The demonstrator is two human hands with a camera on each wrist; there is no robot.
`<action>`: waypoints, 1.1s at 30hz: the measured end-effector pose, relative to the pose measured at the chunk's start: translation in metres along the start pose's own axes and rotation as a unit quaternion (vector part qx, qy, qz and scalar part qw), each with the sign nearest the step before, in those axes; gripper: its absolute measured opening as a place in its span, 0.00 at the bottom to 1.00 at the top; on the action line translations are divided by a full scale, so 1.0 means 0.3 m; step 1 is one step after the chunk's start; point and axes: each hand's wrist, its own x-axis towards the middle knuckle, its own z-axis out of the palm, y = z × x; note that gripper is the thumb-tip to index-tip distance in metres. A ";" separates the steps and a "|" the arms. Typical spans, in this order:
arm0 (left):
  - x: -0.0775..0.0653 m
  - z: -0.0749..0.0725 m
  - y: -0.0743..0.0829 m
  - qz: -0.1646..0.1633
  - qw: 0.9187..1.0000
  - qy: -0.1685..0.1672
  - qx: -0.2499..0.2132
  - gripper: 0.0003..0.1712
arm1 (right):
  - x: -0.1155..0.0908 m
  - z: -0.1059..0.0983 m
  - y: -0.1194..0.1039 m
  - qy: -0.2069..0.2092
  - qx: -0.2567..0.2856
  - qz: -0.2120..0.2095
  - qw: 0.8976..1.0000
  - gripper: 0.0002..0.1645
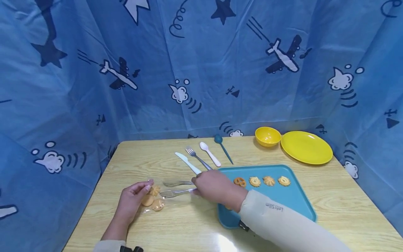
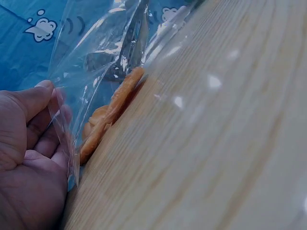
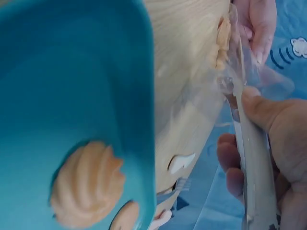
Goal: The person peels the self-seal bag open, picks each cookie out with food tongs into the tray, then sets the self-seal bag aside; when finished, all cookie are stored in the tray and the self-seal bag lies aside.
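My left hand (image 1: 133,200) pinches the edge of a clear plastic bag (image 2: 98,52) between thumb and fingers. Several cookies (image 1: 158,204) lie inside the bag, near the table's left side. My right hand (image 1: 215,185) grips metal tongs (image 1: 177,192), which point left toward the bag with their two arms apart. In the right wrist view, the thumb lies along one arm of the tongs (image 3: 254,163) and the fingers curl round the other side. The tong tips reach into the bag's mouth, close to the cookies; no cookie shows between them.
Under my right forearm sits a blue tray (image 1: 294,200) with a pretzel (image 1: 240,182) and several cookies (image 1: 269,181). Behind the tongs lie a knife (image 1: 188,163), a fork (image 1: 199,158), a white spoon (image 1: 210,154) and a dark spoon (image 1: 224,148). A yellow bowl (image 1: 267,137) and plate (image 1: 306,147) stand back right.
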 end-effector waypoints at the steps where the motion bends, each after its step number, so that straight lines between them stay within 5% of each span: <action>1: 0.001 0.000 0.000 0.001 1.000 0.001 -0.004 0.18 | 0.008 0.003 -0.008 0.006 -0.014 -0.001 1.000 0.18; 9: 0.007 0.001 0.007 -0.021 1.000 0.006 0.001 0.19 | 0.053 -0.002 -0.056 0.014 -0.069 0.003 0.998 0.19; 21: 0.007 0.001 -0.006 -0.013 1.000 0.006 0.003 0.18 | 0.086 0.009 -0.081 -0.007 -0.047 0.011 0.999 0.19; 33: 0.008 0.002 -0.004 -0.009 1.000 0.003 -0.005 0.19 | 0.056 0.030 -0.030 -0.059 0.075 -0.008 0.995 0.13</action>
